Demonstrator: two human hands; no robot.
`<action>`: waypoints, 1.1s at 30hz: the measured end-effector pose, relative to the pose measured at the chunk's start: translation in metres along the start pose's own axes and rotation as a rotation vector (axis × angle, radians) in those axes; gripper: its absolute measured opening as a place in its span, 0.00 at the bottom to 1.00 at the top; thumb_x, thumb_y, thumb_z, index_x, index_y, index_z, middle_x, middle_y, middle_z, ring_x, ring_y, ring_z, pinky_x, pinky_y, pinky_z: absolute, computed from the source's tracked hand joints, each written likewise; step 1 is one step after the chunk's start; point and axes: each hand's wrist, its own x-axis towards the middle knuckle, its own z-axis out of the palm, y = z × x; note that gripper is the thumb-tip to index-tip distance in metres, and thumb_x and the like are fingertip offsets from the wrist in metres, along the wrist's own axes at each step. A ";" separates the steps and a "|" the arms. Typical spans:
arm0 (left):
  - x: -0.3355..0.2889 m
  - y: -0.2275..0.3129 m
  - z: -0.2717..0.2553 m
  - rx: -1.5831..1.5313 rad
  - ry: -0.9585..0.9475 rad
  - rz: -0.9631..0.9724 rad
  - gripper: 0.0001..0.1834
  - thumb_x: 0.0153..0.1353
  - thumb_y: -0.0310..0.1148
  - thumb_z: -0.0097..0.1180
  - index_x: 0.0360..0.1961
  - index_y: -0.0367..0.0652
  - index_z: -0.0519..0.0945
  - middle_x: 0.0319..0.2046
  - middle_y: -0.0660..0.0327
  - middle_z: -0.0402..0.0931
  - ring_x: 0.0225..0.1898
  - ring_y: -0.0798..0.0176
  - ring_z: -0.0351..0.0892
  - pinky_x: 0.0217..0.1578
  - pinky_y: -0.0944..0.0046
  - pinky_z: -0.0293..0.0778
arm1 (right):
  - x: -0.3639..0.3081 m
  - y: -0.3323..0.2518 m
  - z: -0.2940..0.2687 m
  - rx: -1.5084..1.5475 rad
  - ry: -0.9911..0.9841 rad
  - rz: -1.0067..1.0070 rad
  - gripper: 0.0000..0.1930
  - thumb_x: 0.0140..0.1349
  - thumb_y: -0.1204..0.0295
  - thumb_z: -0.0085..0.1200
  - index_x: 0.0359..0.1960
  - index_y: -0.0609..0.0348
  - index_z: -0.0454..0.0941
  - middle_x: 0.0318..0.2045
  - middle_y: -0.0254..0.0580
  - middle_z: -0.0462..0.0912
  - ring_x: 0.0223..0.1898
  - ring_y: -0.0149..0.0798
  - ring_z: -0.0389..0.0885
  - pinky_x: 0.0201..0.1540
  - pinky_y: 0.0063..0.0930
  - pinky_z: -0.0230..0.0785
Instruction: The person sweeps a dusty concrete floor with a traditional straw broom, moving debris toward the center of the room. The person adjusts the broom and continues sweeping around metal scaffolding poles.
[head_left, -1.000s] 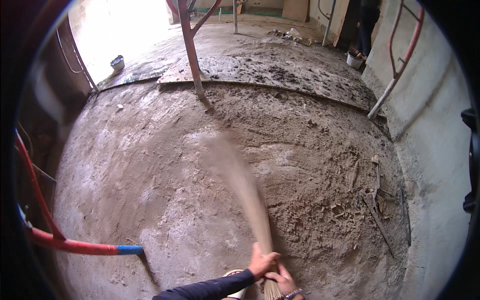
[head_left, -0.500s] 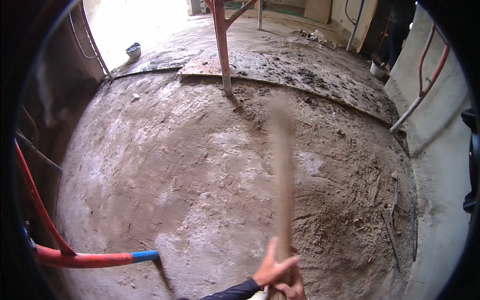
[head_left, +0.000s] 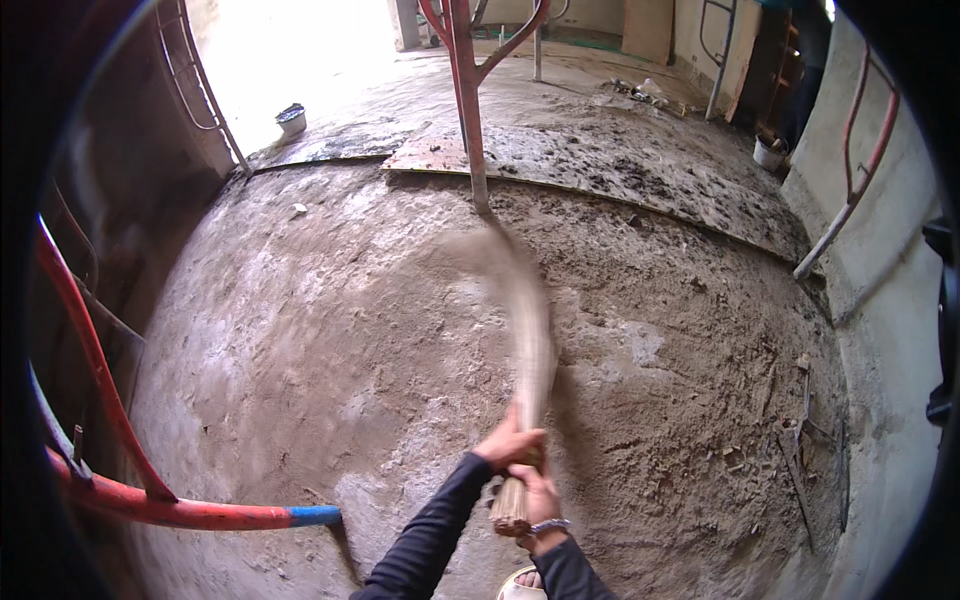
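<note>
Both hands are wrapped around a stick broom (head_left: pixel 530 355), a long bundle of thin pale sticks. My left hand (head_left: pixel 510 441) grips it higher up, its arm in a dark sleeve. Just below, my right hand (head_left: pixel 541 495) closes around the bundle near its butt end, with a beaded bracelet at the wrist. The cut stick ends show beside my right hand. The broom's far part is smeared by motion and bends to the left over the rough, dusty floor (head_left: pixel 330 330). Whether its tip touches the floor I cannot tell.
A red scaffold leg with a blue end (head_left: pixel 315 515) juts in at left. A red prop (head_left: pixel 475 150) stands ahead, beside a dirt-strewn board (head_left: pixel 600 170). Buckets (head_left: pixel 291 121) sit farther off. Loose rubble and sticks (head_left: pixel 795 470) lie by the right wall (head_left: pixel 880 340). My sandalled foot (head_left: pixel 525 580) shows below.
The broom has swung leftward and now curves in a blur. Both hands have come farther into view, up and to the left, still gripping it. The whole view has shifted slightly.
</note>
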 end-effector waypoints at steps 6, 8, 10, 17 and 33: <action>0.025 0.040 0.129 0.075 -0.516 0.287 0.53 0.56 0.37 0.60 0.75 0.47 0.38 0.66 0.42 0.58 0.63 0.52 0.64 0.62 0.63 0.62 | -0.038 -0.047 -0.047 -0.141 0.426 -0.463 0.42 0.53 0.71 0.59 0.70 0.55 0.54 0.61 0.45 0.65 0.58 0.41 0.69 0.58 0.33 0.64; 0.005 0.041 0.145 0.019 -0.574 0.297 0.51 0.56 0.36 0.59 0.75 0.47 0.40 0.68 0.43 0.56 0.65 0.54 0.61 0.64 0.64 0.59 | -0.056 -0.044 -0.057 -0.252 0.494 -0.554 0.45 0.51 0.69 0.60 0.72 0.56 0.50 0.67 0.47 0.58 0.65 0.43 0.61 0.65 0.35 0.56; -0.021 0.040 0.140 -0.026 -0.461 0.409 0.53 0.56 0.40 0.62 0.75 0.47 0.40 0.72 0.44 0.44 0.70 0.52 0.51 0.67 0.60 0.54 | -0.073 -0.036 -0.061 -0.288 0.380 -0.579 0.45 0.51 0.71 0.60 0.72 0.54 0.50 0.64 0.47 0.61 0.62 0.42 0.66 0.63 0.33 0.61; -0.104 0.032 0.032 -0.145 0.382 0.346 0.60 0.51 0.42 0.70 0.74 0.45 0.39 0.68 0.38 0.46 0.68 0.45 0.55 0.65 0.48 0.60 | -0.047 -0.017 -0.015 -0.562 -0.306 -0.164 0.44 0.52 0.75 0.63 0.70 0.58 0.51 0.47 0.46 0.77 0.40 0.39 0.82 0.40 0.29 0.78; 0.001 0.090 -0.020 0.095 0.045 0.388 0.59 0.50 0.30 0.64 0.74 0.45 0.36 0.67 0.46 0.55 0.65 0.56 0.60 0.61 0.60 0.64 | 0.021 -0.029 0.036 -0.178 -0.208 -0.305 0.39 0.54 0.78 0.56 0.67 0.56 0.51 0.52 0.49 0.70 0.47 0.38 0.78 0.46 0.30 0.76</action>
